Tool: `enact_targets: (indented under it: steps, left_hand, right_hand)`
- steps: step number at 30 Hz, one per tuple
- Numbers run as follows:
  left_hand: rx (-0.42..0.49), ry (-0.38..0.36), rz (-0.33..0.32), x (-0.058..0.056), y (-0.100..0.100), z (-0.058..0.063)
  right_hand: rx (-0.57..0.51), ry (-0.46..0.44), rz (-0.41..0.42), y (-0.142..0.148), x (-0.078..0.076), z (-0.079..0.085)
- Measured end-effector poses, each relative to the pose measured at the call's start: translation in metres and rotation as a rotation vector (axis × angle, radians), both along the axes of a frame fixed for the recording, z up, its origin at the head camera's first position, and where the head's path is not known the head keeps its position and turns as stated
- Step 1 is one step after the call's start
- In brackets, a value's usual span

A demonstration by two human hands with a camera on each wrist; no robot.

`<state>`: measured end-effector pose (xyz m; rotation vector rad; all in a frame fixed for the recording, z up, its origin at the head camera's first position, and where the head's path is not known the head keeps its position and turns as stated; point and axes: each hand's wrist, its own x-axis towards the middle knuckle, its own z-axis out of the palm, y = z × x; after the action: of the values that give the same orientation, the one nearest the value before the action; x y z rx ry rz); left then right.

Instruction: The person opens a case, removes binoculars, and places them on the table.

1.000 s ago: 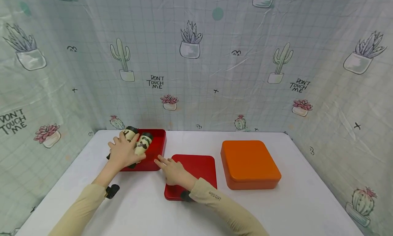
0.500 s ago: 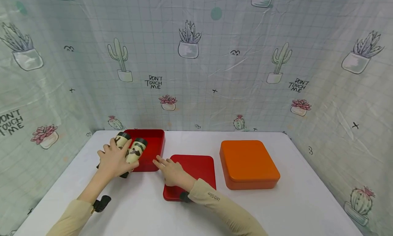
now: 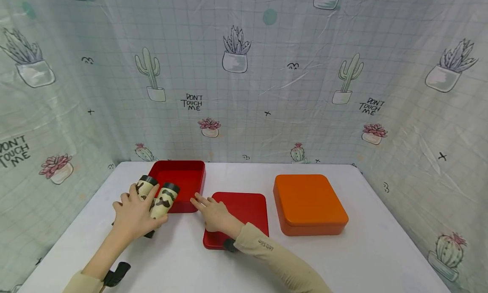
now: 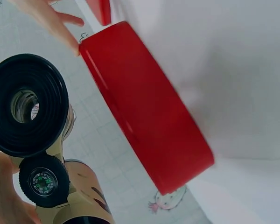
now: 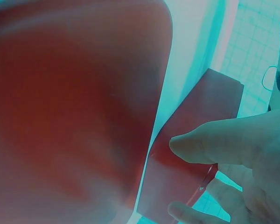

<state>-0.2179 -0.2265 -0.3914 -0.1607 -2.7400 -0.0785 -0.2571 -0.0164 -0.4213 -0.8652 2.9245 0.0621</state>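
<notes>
Left hand (image 3: 133,214) palm-down, gripping binoculars (image 3: 164,203); red box (image 3: 184,207) just beyond. Right hand (image 3: 216,214) straight-fingered at box corner, red lid (image 3: 245,208) below.

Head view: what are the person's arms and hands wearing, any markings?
The left sleeve and right sleeve are beige; the right carries small dark lettering near its cuff. A black wrist camera sits at the left wrist and the right. Neither left grip nor right grip wears a glove.
</notes>
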Motion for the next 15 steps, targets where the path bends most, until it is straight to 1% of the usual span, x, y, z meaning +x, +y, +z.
enact_targets:
  steps: [2,8,15]
  left_hand:
    - [-0.004,0.008,-0.001,0.005,0.000,-0.002]
    - [-0.005,-0.001,0.011,0.018,-0.001,-0.012]
    - [-0.016,-0.035,0.022,0.029,0.003,-0.023]
  right_hand:
    - [-0.002,-0.002,-0.004,0.000,0.000,-0.001]
    - [-0.004,0.003,0.000,0.000,0.000,-0.002]
    - [-0.004,0.003,-0.007,0.000,0.001,-0.001]
